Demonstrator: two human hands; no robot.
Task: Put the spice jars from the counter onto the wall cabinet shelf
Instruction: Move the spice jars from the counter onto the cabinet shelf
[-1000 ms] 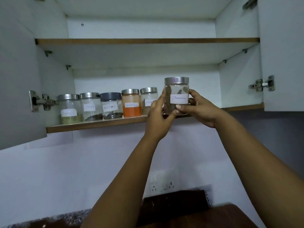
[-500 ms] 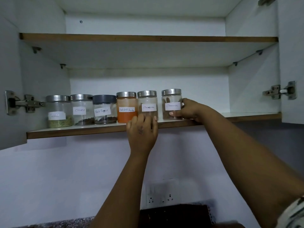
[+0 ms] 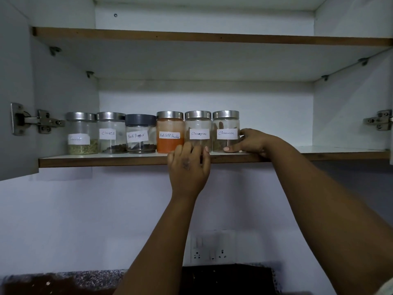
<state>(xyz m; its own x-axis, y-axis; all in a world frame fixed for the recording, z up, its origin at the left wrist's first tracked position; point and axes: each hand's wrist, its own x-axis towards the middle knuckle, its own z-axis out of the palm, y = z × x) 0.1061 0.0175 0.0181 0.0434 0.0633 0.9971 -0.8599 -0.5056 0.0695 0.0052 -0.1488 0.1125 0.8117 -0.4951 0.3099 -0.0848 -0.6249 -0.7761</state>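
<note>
Six spice jars (image 3: 170, 133) line the shelf (image 3: 106, 161) | right hand (image 3: 253, 141) grip pinching rightmost cinnamon jar (image 3: 225, 130) | left hand (image 3: 188, 167) fingers spread loosely at shelf edge

Both arms reach upward. The left hand (image 3: 188, 167) shows its back, fingers (image 3: 192, 149) loosely curled at the tips. The right hand (image 3: 252, 141) is curved sideways, thumb stretched leftward, fingers hidden behind.

jar labels: fennel (image 3: 79, 139), cloves (image 3: 107, 133), black pepper (image 3: 137, 136), red chilli powder (image 3: 169, 135), cinnamon twice (image 3: 199, 134).
</note>
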